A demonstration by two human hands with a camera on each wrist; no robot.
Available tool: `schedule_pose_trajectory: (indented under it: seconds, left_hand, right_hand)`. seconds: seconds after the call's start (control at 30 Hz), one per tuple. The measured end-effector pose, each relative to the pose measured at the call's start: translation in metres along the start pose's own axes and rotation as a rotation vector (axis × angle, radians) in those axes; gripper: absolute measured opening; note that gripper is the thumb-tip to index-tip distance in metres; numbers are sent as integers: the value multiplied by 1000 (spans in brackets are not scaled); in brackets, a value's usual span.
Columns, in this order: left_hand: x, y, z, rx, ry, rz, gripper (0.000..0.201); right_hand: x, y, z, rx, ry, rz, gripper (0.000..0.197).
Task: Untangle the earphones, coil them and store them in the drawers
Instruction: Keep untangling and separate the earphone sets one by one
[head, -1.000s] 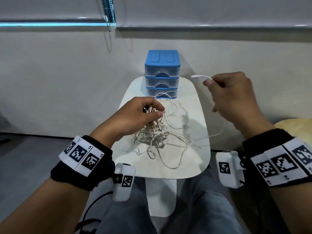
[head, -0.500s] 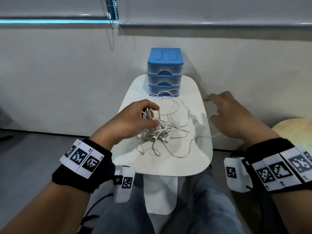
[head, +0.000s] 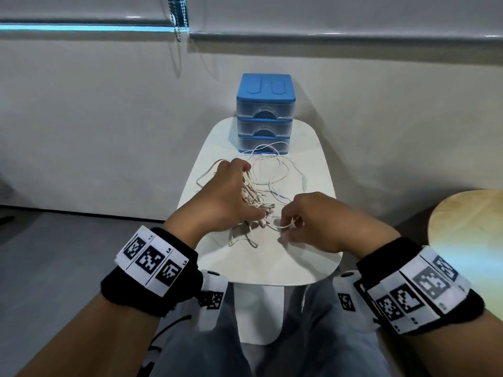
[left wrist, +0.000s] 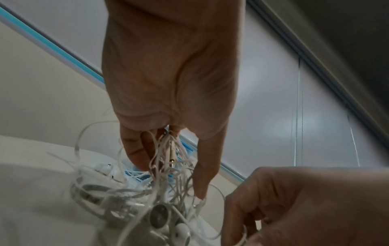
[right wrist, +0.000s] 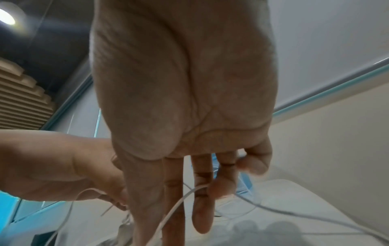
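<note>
A tangle of white earphones [head: 254, 198] lies mid-table on the small white table [head: 313, 164]. My left hand [head: 251, 191] grips the bunched cables from above; in the left wrist view the strands [left wrist: 168, 149] run between its thumb and fingers, and earbuds [left wrist: 181, 233] hang below. My right hand [head: 285, 227] is close beside it on the right and pinches one cable loop [right wrist: 185, 196] at the tangle's near edge. Loose loops [head: 269, 170] spread toward the blue drawer unit [head: 265, 112] at the table's far end. Its three drawers are closed.
The wall rises right behind the drawer unit. A round wooden stool [head: 468, 227] stands to the right of the table. A bead chain [head: 178, 25] hangs from the blind above. My legs [head: 313, 336] are under the table's near edge.
My right hand let go of the plug end it held up, came down and left, and now pinches a strand beside the tangle. My left hand moved the bundle slightly forward.
</note>
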State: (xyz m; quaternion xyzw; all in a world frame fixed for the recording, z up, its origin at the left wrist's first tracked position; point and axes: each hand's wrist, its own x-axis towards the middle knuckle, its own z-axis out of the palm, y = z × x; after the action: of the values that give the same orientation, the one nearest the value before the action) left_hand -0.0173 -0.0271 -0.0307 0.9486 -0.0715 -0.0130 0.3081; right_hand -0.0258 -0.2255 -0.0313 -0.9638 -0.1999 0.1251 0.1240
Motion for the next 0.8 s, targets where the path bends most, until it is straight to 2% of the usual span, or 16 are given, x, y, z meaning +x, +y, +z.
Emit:
schedule_pose_trajectory:
  seconds: [0.03,0.13,0.23,0.37,0.47,0.63,0.8]
  left_hand:
    - [0,1,1,11,3,3,85]
    - [3,-1,-1,-10,8,-10,65]
    - [6,-6,-7,-81,-9,-56,54]
    - [6,-9,-12,-178,-19,-129,41]
    - [8,-10,-15,-294,-21,-167,34]
    - [11,-7,-20,-471,-80,-205,31]
    - [11,-5,-26,-451,-182,-208,27]
  right_hand:
    - [1,-2,1,-9,9,10,11]
    - [-1,-6,0,-89,18,37,16]
    - [-5,-12,-4,-160,11,43,14]
    - [-2,-23,-4,-94,-62,8,17]
    - [5,-33,-1,-6,-100,-39,8]
    - [10,-37,2,60,-34,-50,16]
    - [10,-28,0,191,16,-2,20]
